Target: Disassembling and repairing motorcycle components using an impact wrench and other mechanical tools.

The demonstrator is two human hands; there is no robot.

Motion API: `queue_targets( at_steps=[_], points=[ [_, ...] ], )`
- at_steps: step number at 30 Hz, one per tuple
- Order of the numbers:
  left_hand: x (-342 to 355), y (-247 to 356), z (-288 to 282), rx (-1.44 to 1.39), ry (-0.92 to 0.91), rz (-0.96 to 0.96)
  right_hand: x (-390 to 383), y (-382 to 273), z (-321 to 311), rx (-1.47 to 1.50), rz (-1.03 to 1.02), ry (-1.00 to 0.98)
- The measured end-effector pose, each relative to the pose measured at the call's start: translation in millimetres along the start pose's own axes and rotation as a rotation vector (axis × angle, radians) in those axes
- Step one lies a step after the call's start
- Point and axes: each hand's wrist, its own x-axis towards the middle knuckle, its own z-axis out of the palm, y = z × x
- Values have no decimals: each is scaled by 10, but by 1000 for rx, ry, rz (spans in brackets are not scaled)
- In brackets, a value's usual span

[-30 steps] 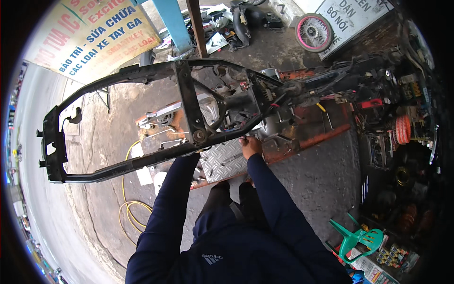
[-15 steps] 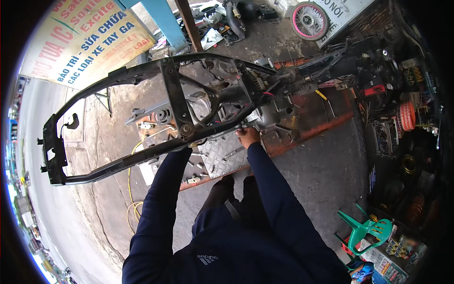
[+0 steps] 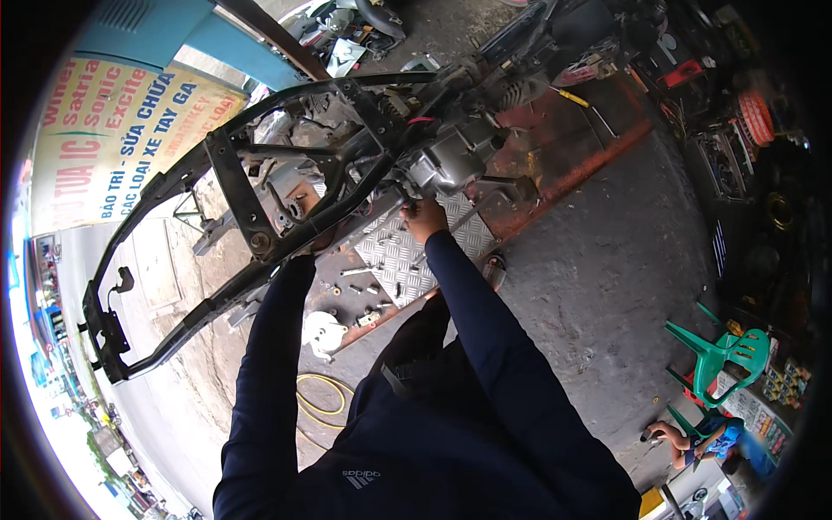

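Note:
A bare black motorcycle frame stretches across in front of me, with a grey engine set in it right of the middle. My right hand is closed at the near lower side of the engine, and its fingertips meet a small part too hidden to make out. Further left, my left hand reaches under the near frame rail. The rail covers most of it, so its fingers do not show. Below both hands lies a patterned metal plate, with bolts and small parts scattered on and beside it.
A rusty red platform edge runs under the engine, and a yellow-handled tool lies on it. Near my feet are a white round part and a coiled yellow hose. A person sits by a green chair at right.
My view has turned, so the frame slants more and sits further left in it. My right hand stays by the engine and my left stays under the rail. A seated person now shows more fully.

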Motion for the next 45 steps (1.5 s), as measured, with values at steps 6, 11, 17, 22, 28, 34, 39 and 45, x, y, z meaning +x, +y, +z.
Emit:
queue_targets(
  at_steps=[6, 11, 17, 22, 28, 34, 39, 45],
  points=[
    [14, 54, 231, 12, -20, -55, -80, -17, -29, 542, 95, -193],
    [60, 35, 374, -13, -92, -105, -192, -49, -205, 628, 187, -174],
    [282, -197, 454, 227, -285, 62, -200, 9, -246, 663, 227, -202],
    [318, -281, 589, -34, 6, 327, -206, 29, -218, 236, -7, -36],
    [271, -471, 429, 690, 295, 699, -335, -163, -199, -40, -230, 165],
    [285, -321, 492, 818, 601, 1022, -246, 146, -293, 307, -11, -122],
    [248, -454, 441, 728, 580, 959, -395, 96, -259, 191, -57, -59],
    [218, -355, 505, 631, 525, 950, -404, 243, -332, 424, -18, -100]
  ],
)
